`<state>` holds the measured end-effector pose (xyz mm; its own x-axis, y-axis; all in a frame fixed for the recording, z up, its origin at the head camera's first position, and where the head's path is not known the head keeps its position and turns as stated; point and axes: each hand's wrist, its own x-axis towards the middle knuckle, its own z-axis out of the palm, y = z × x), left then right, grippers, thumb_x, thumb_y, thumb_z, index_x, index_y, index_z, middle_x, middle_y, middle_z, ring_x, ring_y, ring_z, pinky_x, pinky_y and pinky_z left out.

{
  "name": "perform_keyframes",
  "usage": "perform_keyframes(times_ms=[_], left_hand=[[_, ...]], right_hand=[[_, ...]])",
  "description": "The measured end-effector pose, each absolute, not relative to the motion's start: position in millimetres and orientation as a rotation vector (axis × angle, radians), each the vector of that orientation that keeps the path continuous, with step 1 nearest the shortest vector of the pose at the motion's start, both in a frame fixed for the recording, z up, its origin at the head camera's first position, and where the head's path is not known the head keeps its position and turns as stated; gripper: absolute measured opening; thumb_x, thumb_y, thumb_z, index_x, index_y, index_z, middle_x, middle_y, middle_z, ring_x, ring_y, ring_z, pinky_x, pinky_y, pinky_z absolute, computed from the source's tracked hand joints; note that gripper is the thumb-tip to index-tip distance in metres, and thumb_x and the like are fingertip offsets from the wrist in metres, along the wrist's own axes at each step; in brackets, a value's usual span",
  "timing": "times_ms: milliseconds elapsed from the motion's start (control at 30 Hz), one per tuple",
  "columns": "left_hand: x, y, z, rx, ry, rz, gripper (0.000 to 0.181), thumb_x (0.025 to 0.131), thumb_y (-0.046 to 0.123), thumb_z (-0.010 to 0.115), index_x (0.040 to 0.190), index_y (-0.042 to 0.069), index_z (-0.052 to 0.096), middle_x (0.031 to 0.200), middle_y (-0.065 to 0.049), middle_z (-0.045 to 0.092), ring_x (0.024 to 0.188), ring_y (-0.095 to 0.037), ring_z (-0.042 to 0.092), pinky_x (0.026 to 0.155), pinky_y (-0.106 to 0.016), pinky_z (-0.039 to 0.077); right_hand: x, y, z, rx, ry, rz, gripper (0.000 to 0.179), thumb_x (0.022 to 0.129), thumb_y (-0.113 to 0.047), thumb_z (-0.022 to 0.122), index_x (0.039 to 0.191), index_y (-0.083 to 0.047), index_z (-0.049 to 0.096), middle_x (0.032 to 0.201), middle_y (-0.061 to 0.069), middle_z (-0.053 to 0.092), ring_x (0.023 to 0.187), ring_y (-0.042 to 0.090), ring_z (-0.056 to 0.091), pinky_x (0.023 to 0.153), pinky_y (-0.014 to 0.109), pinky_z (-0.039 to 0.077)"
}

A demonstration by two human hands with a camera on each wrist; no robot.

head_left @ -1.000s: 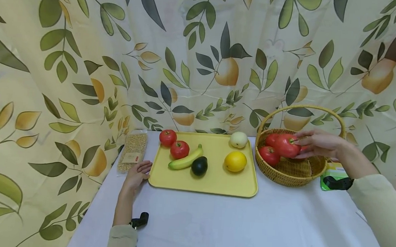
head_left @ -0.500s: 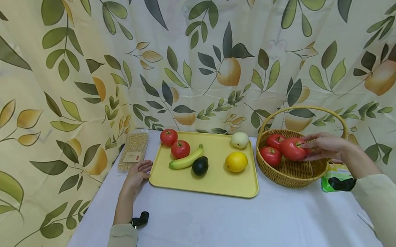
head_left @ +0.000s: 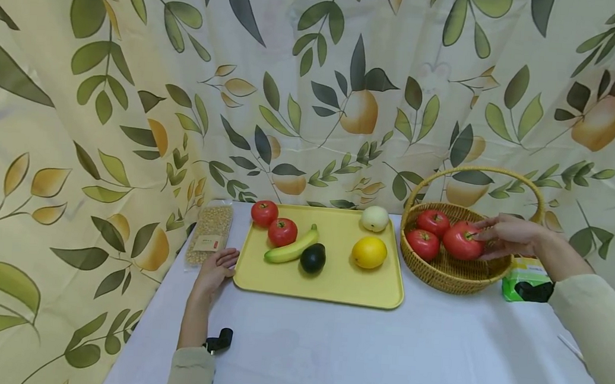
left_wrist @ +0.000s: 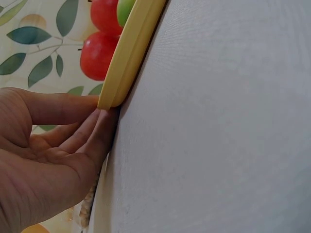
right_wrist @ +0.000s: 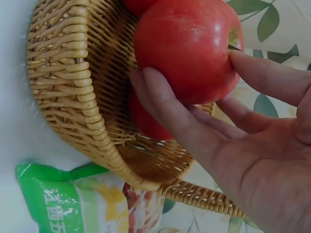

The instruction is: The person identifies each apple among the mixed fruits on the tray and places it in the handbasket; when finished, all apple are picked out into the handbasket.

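Note:
My right hand (head_left: 513, 237) holds a red apple (head_left: 463, 240) inside the wicker basket (head_left: 443, 283). In the right wrist view the thumb lies by the stem of the apple (right_wrist: 187, 46) and the fingers curve along its side. Two more red apples (head_left: 423, 244) sit beside it at the basket's left. My left hand (head_left: 216, 271) rests at the left edge of the yellow tray (head_left: 354, 287), fingers extended. The left wrist view shows the thumb touching the tray's corner (left_wrist: 116, 82), with the fingers close below it near the tablecloth.
On the tray lie two red apples (head_left: 282, 232), a banana (head_left: 293, 247), a dark avocado (head_left: 313, 258), a yellow lemon-like fruit (head_left: 369, 252) and a pale round fruit (head_left: 374, 219). A bag of grains (head_left: 211, 227) lies left, a green packet (head_left: 524, 269) right of the basket.
My right hand has moved the apple slightly right and down into the basket, uncovering the apples beside it. The left hand stays at the tray's edge.

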<state>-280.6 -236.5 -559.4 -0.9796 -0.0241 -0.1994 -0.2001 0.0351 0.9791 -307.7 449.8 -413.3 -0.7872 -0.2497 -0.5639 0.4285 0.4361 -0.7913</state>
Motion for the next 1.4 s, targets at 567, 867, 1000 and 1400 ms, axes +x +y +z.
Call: perform_keyframes(times_ms=[567,867,1000,1400], left_hand=[[-283,-238,-559,-0.241,2.173,2.068,0.064,0.087,-0.025,0.052,0.149,-0.010,0.045,0.152,-0.031,0.049,0.142,-0.042,0.049,0.109,-0.039,0.050],[-282,-239,-558,-0.234,2.181,2.060,0.063,0.088,-0.025,0.052,0.149,-0.011,0.045,0.152,-0.032,0.049,0.142,-0.043,0.049,0.105,-0.035,0.053],[-283,-238,-559,-0.241,2.184,2.059,0.061,0.089,-0.024,0.051,0.149,-0.011,0.046,0.151,-0.032,0.049,0.141,-0.043,0.049,0.101,-0.030,0.054],[-282,-238,-557,-0.258,2.164,2.063,0.062,0.089,-0.024,0.051,0.149,-0.010,0.045,0.152,-0.031,0.048,0.142,-0.042,0.048,0.112,-0.042,0.048]], right_hand=[[-309,449,-440,0.156,1.982,-1.333,0.064,0.102,-0.007,0.060,0.153,0.014,0.027,0.132,0.020,0.052,0.107,0.032,0.064,0.100,0.057,0.054],[-309,444,-447,0.188,1.986,-1.296,0.059,0.102,-0.006,0.060,0.149,0.013,0.031,0.133,0.023,0.048,0.102,0.033,0.064,0.097,0.054,0.058],[-309,444,-447,0.181,1.978,-1.291,0.059,0.102,-0.005,0.059,0.150,0.014,0.031,0.136,0.025,0.047,0.105,0.035,0.065,0.097,0.055,0.057],[-306,442,-421,0.115,2.150,-1.148,0.057,0.102,-0.002,0.055,0.148,0.019,0.028,0.127,0.031,0.054,0.091,0.037,0.071,0.091,0.054,0.060]])
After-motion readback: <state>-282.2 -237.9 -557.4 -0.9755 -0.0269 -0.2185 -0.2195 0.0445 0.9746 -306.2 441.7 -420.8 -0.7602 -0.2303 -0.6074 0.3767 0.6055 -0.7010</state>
